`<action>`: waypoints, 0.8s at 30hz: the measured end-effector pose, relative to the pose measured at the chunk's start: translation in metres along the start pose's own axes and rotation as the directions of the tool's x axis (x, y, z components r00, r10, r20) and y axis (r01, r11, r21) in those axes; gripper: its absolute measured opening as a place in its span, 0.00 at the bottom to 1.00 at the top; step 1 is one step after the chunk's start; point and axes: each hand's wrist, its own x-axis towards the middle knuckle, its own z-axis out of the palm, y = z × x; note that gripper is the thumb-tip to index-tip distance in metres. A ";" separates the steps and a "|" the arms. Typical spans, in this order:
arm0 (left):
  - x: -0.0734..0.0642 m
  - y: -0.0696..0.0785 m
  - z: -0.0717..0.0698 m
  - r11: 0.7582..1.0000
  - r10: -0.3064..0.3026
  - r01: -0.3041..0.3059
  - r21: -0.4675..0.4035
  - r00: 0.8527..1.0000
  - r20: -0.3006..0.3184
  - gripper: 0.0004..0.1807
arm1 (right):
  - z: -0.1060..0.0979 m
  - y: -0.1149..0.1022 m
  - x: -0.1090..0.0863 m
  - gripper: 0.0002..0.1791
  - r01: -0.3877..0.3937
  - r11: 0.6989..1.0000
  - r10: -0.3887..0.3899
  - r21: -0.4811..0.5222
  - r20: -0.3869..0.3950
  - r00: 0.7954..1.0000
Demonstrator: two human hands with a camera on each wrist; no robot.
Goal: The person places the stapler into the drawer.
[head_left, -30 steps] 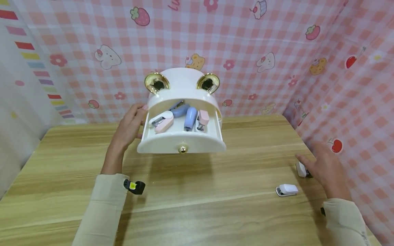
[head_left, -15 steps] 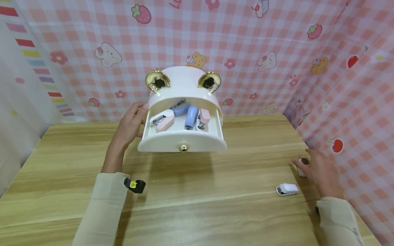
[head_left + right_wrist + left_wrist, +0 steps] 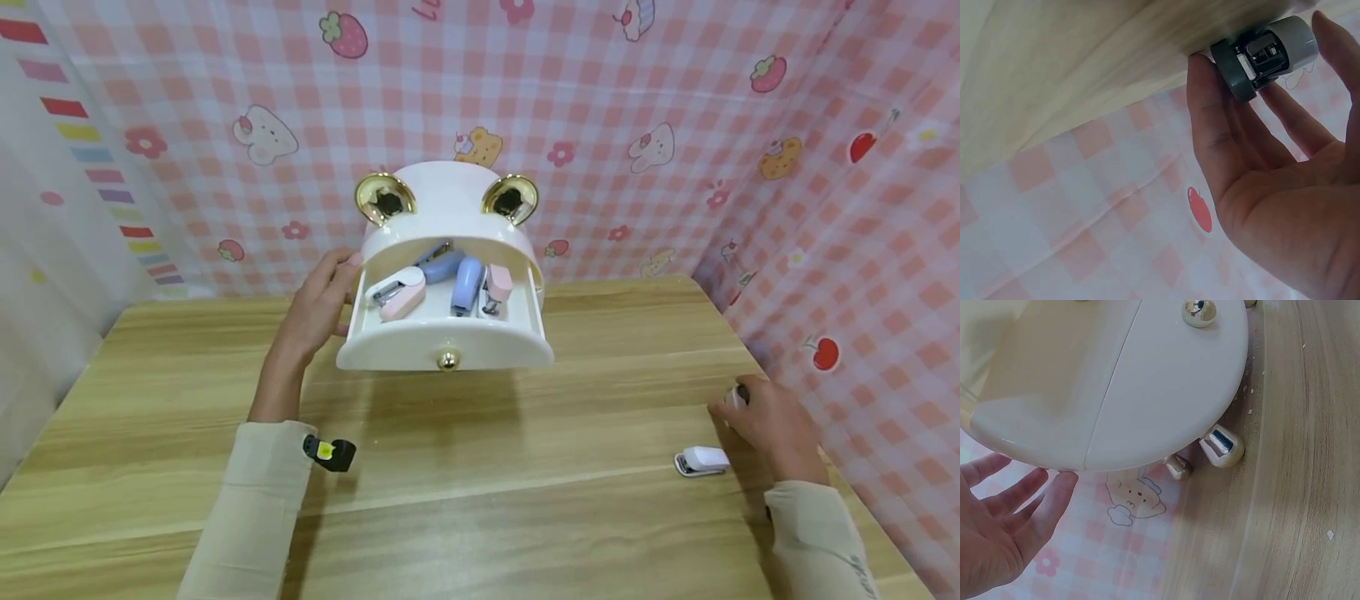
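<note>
A white drawer box [image 3: 450,196] has its drawer [image 3: 446,346] pulled out. Inside lie several mini staplers: a white-and-pink stapler [image 3: 397,293], two blue staplers, one of them the front blue stapler [image 3: 467,285], and a pink-topped stapler [image 3: 497,292]. My left hand [image 3: 318,304] rests its fairly straight fingertips against the box's left side; the left wrist view has these fingers [image 3: 1054,503] at the curved white edge. At the table's right edge my right hand [image 3: 776,425] pinches a small white-and-dark stapler [image 3: 1266,56] between thumb and fingers. Left of that hand lies a white stapler [image 3: 702,461].
Wood-grain table [image 3: 480,517] under everything. A pink checked cloth [image 3: 600,100] hangs behind and along the right side, close to the right hand. Gold cone-shaped feet [image 3: 1222,447] hold the box above the table. A gold knob [image 3: 447,360] sticks out from the drawer front.
My right hand has moved slightly left and closed its fingers round the small white-and-dark stapler. The left hand, box and drawer have stayed in place.
</note>
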 end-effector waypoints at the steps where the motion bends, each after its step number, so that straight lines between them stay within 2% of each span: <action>1: 0.000 0.000 0.000 1.000 0.000 0.000 -0.006 1.000 -0.002 0.34 | 0.000 0.001 0.000 0.25 0.003 1.000 -0.003 -0.002 0.000 1.000; 4: 0.000 -0.001 0.001 1.000 0.003 -0.003 -0.018 1.000 -0.005 0.34 | -0.002 0.003 -0.001 0.23 0.011 1.000 -0.011 0.000 0.008 1.000; 14: 0.000 -0.003 0.001 1.000 -0.003 0.003 -0.026 1.000 0.006 0.35 | -0.003 0.006 -0.003 0.26 0.044 0.999 -0.044 -0.007 -0.010 0.999; 24: 0.001 -0.002 0.001 1.000 0.006 -0.006 -0.018 1.000 0.004 0.36 | -0.007 0.002 -0.004 0.21 0.110 0.994 -0.110 0.001 -0.106 0.988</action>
